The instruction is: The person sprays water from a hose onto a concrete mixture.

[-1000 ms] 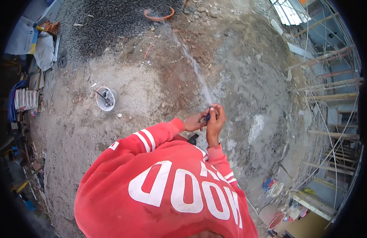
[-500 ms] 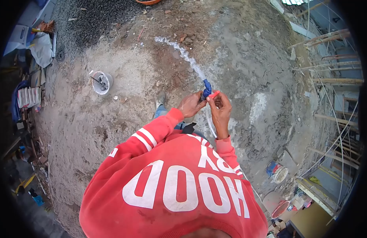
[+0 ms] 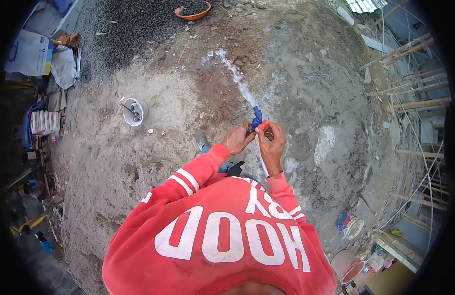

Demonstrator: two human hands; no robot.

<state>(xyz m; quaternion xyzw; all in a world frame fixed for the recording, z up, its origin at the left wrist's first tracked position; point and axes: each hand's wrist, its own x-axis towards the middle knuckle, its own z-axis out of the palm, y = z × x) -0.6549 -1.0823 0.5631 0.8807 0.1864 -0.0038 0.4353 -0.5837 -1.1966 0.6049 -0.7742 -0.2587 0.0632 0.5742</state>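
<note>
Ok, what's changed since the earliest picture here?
The right hand has moved from the mouth of the blue tap back to its red handle. The water jet, which shot out towards the orange basin, now falls shorter. The left hand stays at the tap; the white bucket still stands there.

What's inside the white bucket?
A dark stick-like tool slants into the bucket, its end over the rim, with grey material around it. The tool's lower end and the bucket's bottom are covered; how deep the material goes can't be seen.
</note>
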